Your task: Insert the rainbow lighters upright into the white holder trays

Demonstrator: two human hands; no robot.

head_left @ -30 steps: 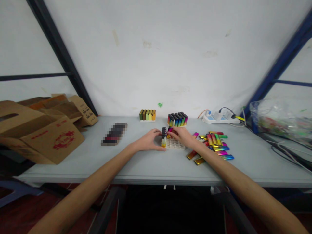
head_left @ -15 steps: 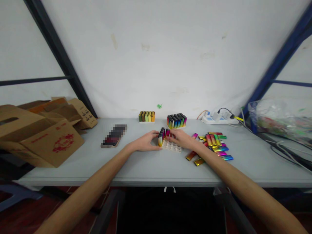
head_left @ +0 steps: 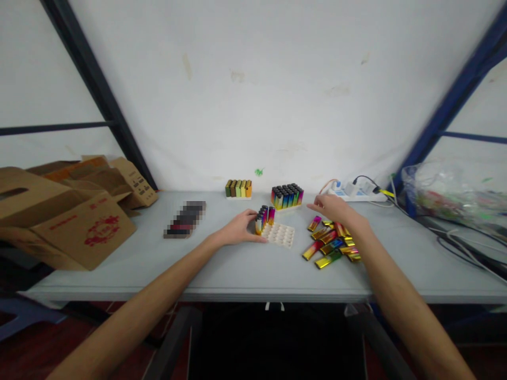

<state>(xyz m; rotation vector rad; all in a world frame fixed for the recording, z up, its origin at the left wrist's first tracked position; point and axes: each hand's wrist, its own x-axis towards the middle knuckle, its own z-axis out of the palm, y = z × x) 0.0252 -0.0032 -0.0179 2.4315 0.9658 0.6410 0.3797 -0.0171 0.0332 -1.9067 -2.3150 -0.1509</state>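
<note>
Left hand (head_left: 240, 229), thumb and fingers parted, flanks the upright lighters (head_left: 261, 220) in the tray (head_left: 282, 235) — a bump could topple them. Right hand (head_left: 333, 207) hovers by the loose pile (head_left: 331, 246) — grip too blurred to tell.

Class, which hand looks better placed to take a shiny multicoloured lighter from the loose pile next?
Probably the right hand: it's nearer the loose pile, whereas the left hand is at the white pitted tray.

Bare left grip (head_left: 236, 230), bare right grip (head_left: 335, 208), slim bare forearms (head_left: 152, 305), seemingly black clothing (head_left: 241, 345), two short white cord ends (head_left: 268, 305)
</note>
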